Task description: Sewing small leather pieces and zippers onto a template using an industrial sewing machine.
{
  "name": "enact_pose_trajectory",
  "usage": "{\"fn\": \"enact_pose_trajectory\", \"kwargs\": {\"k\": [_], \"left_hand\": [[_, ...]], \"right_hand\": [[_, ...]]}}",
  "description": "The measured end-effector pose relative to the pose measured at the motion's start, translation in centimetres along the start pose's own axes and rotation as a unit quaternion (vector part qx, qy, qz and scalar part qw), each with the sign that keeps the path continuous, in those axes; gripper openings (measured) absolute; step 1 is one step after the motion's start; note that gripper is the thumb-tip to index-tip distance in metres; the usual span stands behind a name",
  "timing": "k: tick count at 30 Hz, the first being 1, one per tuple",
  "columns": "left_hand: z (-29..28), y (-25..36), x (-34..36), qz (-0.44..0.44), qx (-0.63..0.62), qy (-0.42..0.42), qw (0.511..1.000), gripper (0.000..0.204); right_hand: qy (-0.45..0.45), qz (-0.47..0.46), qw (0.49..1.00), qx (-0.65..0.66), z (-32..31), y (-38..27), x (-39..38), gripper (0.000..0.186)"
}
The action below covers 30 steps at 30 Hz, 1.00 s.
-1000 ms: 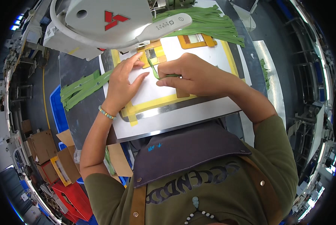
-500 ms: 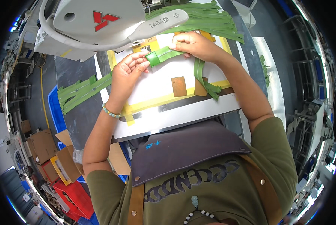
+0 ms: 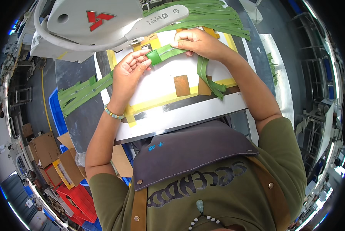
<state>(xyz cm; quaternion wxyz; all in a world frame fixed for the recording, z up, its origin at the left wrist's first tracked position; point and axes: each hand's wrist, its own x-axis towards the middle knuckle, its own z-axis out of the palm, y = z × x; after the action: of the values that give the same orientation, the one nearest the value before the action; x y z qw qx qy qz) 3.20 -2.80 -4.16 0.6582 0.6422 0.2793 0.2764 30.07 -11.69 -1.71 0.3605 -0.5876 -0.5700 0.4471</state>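
Left hand point(image 3: 127, 73) pinches a glossy green tab point(image 3: 154, 57); right hand point(image 3: 201, 44) grips the attached zipper point(image 3: 171, 52) (seemingly keeping it straight between them).

A bulky white machine point(image 3: 75, 30) at the upper left, green zips point(image 3: 218, 19) heaped on the desk point(image 3: 80, 127) at top centre, and cardboard boxes point(image 3: 45, 149) and a red crate point(image 3: 82, 202) at lower left show a factory workshop.

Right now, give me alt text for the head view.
The left hand holds a green zipper strip by a bright green patch; the right hand grips it farther along, over a white work surface. A pale machine sits upper left.
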Motion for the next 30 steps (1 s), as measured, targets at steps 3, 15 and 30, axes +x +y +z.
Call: {"fn": "enact_pose_trajectory", "kwargs": {"k": [3, 15, 30], "left_hand": [[0.6, 0.9, -0.6, 0.002, 0.035, -0.005, 0.999, 0.041], [-5.6, 3.7, -3.7, 0.123, 0.184, 0.146, 0.964, 0.065], [-32.1, -2.2, -7.5, 0.059, 0.221, 0.652, 0.723, 0.042]], "right_hand": [[-0.056, 0.038, 0.997, -0.041, -1.1, -2.0, -1.0, 0.029], [-0.139, -0.259, 0.937, -0.189, 3.8, -8.6, -6.9, 0.037], [-0.141, 0.006, 0.928, -0.345, -1.3, -4.5, -8.7, 0.043]]}}
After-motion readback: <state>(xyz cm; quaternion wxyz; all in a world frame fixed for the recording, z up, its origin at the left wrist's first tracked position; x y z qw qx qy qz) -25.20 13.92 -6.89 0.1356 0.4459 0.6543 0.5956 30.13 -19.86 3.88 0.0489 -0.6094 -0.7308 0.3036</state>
